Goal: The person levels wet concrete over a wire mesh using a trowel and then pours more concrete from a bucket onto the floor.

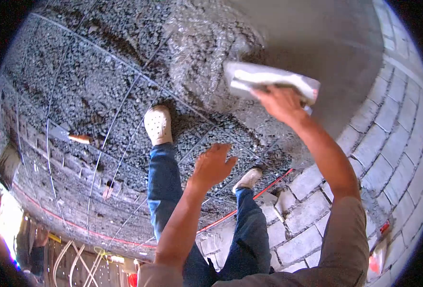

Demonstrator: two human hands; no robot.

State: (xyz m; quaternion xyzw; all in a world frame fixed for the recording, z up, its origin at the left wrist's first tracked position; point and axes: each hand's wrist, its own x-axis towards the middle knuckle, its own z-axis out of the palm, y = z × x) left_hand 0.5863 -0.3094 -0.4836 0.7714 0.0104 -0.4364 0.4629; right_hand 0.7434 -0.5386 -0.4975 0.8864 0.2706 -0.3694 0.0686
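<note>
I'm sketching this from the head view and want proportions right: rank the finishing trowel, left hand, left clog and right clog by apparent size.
1. Finishing trowel
2. Left hand and left clog, too alike to rank
3. Right clog

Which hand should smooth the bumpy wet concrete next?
Probably the right hand: it holds the trowel, close to the lumpy wet concrete. The left hand looks empty and hangs farther away, over the gravel.

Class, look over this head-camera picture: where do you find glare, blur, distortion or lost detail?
Head view: black rounded border; block wall curving, fisheye-like; white glare on the trowel, its edges softly smeared, perhaps by motion; bright opening at lower left washed out.
</note>
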